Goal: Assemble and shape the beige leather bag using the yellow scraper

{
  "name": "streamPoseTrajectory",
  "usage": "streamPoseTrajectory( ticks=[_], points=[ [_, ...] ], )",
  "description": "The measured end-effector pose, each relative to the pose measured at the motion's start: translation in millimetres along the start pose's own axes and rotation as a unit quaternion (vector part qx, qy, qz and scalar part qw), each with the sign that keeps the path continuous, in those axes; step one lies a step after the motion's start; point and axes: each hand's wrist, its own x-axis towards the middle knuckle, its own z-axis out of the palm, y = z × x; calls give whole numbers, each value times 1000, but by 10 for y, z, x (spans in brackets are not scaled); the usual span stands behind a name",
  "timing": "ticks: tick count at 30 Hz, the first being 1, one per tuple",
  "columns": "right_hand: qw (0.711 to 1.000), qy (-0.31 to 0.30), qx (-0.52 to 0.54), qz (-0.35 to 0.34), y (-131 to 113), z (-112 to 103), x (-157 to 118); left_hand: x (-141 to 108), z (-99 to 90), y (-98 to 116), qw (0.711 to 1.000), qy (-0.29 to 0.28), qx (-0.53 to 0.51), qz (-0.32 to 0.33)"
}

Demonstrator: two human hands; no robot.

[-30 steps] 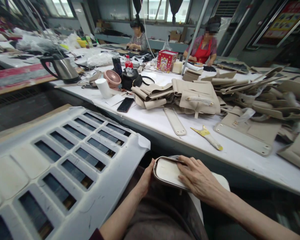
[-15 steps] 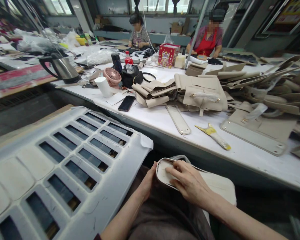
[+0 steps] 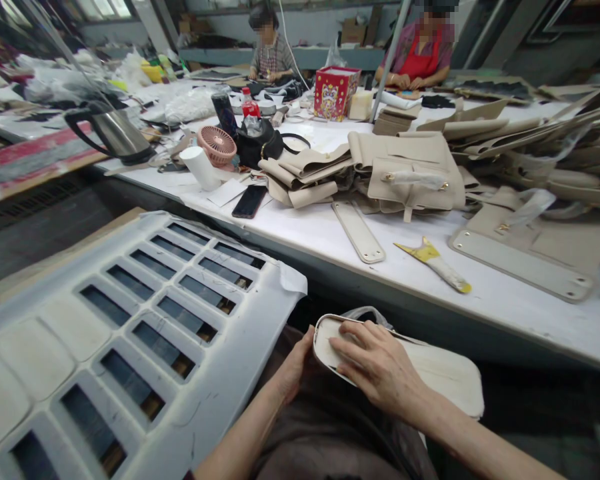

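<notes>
At our twelve o'clock spans the table (image 3: 300, 230); at one o'clock, our right hand (image 3: 380, 365), fingers spread, should press the cream workpiece (image 3: 445, 375) evenly, while our left hand (image 3: 295, 370) steadies it, pinching its rounded end.

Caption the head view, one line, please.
Bare left hand grips the rim of a cream, round-cornered panel piece while the bare right hand presses its inner face.
</notes>
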Motion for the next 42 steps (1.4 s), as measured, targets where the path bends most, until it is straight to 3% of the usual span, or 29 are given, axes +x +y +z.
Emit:
streamPoseTrajectory(
  ticks=[11,20,34,42],
  points=[
    [1000,-26,10,6,7,-2,3,2,-37,16,999,-15,-35,-6],
    [999,-44,10,20,-29,-42,34,-18,-95,69,1000,10,3,-13],
    [998,-35,23,44,-38,-6,-12,-142,99,413,993,-24,113,-10],
    [998,-21,25,46,-23,13,-36,-121,123,401,990,-30,133,26]
  ],
)
